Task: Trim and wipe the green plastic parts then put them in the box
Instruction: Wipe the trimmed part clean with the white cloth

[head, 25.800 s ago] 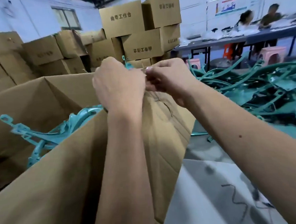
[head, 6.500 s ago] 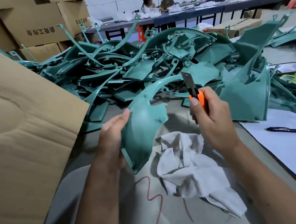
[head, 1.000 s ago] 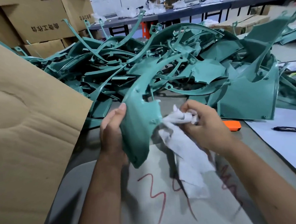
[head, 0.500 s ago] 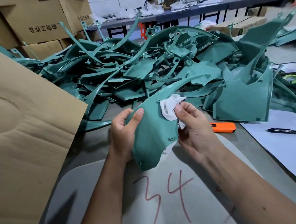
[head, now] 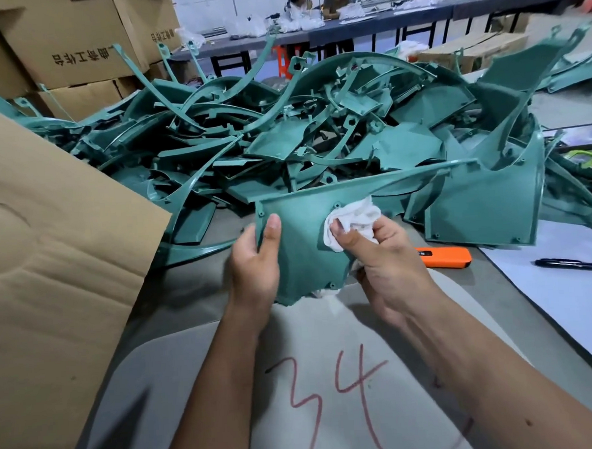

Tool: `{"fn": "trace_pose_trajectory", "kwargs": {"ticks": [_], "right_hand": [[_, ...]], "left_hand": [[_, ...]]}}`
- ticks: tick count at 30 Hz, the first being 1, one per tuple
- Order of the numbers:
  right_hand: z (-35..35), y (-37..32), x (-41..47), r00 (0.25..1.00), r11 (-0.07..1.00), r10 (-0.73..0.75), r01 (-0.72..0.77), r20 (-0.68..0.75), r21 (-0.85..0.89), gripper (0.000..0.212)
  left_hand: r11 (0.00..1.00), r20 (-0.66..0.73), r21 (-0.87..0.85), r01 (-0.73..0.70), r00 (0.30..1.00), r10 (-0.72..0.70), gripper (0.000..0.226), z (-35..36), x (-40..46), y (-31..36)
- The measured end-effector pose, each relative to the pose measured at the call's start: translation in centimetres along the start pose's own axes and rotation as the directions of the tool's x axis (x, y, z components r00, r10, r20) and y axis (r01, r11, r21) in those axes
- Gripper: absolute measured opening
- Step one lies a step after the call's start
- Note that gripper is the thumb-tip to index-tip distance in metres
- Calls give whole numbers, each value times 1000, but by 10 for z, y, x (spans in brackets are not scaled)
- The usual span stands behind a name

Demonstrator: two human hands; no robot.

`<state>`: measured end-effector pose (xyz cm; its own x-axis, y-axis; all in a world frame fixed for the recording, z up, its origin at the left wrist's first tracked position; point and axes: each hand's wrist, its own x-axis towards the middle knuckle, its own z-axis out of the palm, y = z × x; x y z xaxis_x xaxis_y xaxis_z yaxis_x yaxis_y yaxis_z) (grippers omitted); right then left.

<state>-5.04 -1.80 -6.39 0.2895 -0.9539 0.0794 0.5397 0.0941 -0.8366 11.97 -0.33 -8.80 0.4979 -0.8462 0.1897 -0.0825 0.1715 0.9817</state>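
Note:
A curved green plastic part (head: 302, 244) is held up over the table in front of me, its broad face toward me and its long thin arm reaching right. My left hand (head: 255, 260) grips its left edge, thumb on the face. My right hand (head: 385, 257) pinches a bunched white cloth (head: 352, 221) and presses it against the part's face. The orange trimming knife (head: 443, 257) lies on the table just right of my right hand. The open cardboard box's flap (head: 50, 271) stands at the left.
A big heap of green parts (head: 317, 137) fills the table behind. A grey mat (head: 332, 411) marked 34 in red lies under my arms. White paper with a black pen (head: 574, 264) is at the right. Stacked cartons (head: 73, 54) and two seated people (head: 313, 0) are at the back.
The part has been turned so its long arm points right and its upper edge lies level. My right hand with the cloth has shifted right across the face. The knife stays put.

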Motion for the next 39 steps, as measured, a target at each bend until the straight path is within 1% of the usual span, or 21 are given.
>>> {"fn": "trace_pose_trajectory", "kwargs": {"ticks": [2, 5, 7, 9, 11, 12, 14, 16, 17, 18, 20, 21, 23, 26, 28, 31, 32, 34, 37, 38, 39], "right_hand": [[1, -2, 0, 998, 1000, -21, 21, -53, -7, 22], [-5, -9, 4, 985, 996, -67, 56, -158, -71, 19], [-17, -23, 8, 960, 996, -90, 86, -263, -27, 25], [-33, -41, 15, 921, 984, -141, 172, -364, 55, 31], [-43, -52, 19, 895, 959, -191, 258, -404, 118, 24], [-46, -53, 19, 894, 950, -198, 276, -403, 147, 20], [-44, -48, 17, 923, 968, -175, 225, -341, 113, 14], [-34, -34, 12, 975, 994, -109, 111, -195, 0, 20], [-27, -26, 9, 990, 996, -79, 73, -115, -59, 22], [-19, -18, 4, 997, 993, -62, 58, -37, -101, 22], [-6, -8, -3, 994, 991, -40, 52, 100, -126, 28], [-4, -8, -4, 991, 991, -26, 42, 130, -127, 30], [-3, -13, -3, 992, 994, -27, 40, 122, -104, 30], [-9, -16, 1, 990, 985, -137, 139, 25, -101, 18], [-14, -22, 4, 976, 976, -207, 200, -74, -90, 13], [-30, -45, 8, 942, 969, -218, 240, -254, 60, 8], [-37, -53, 10, 924, 954, -233, 278, -304, 112, 10], [-42, -60, 11, 903, 934, -244, 317, -354, 165, 15], [-40, -48, 13, 874, 951, -170, 267, -455, 156, 10], [-39, -45, 13, 850, 958, -135, 243, -509, 153, 9], [-41, -43, 14, 810, 960, -104, 233, -577, 153, 8]], "left_hand": [[999, 34, 36, 32, 999, -33, 64, 3, 0, -2], [996, 52, 75, 37, 998, -41, 70, 4, -1, 1], [988, 56, 138, 67, 996, -75, 78, -1, -1, 0], [985, 67, 145, 95, 992, -105, 72, -8, -4, 1], [989, 85, 109, 105, 990, -115, 64, -7, -10, 6], [991, 88, 75, 109, 989, -115, 60, -2, -14, 8], [992, 76, -6, 130, 989, -129, 58, 11, -21, 12], [983, 46, -65, 169, 985, -166, 61, 25, -27, 15], [977, 28, -89, 192, 981, -191, 60, 30, -29, 14], [971, 12, -110, 214, 977, -214, 57, 34, -30, 13], [962, -12, -127, 242, 969, -245, 53, 37, -30, 11], [964, -29, -112, 240, 969, -244, 54, 35, -29, 10], [975, -55, -65, 211, 975, -214, 57, 32, -24, 8], [977, -19, 48, 208, 978, -207, 67, 28, -18, 8], [967, 10, 132, 218, 975, -222, 66, 26, -19, 6], [956, 30, 168, 240, 968, -248, 67, 22, -21, 9], [958, 37, 150, 243, 967, -251, 67, 21, -21, 10], [968, 43, 76, 238, 969, -242, 64, 25, -22, 14], [955, 55, -59, 290, 956, -287, 56, 31, -28, 19], [936, 65, -128, 327, 945, -321, 52, 26, -26, 20], [907, 69, -196, 373, 928, -367, 49, 19, -23, 23]]}}
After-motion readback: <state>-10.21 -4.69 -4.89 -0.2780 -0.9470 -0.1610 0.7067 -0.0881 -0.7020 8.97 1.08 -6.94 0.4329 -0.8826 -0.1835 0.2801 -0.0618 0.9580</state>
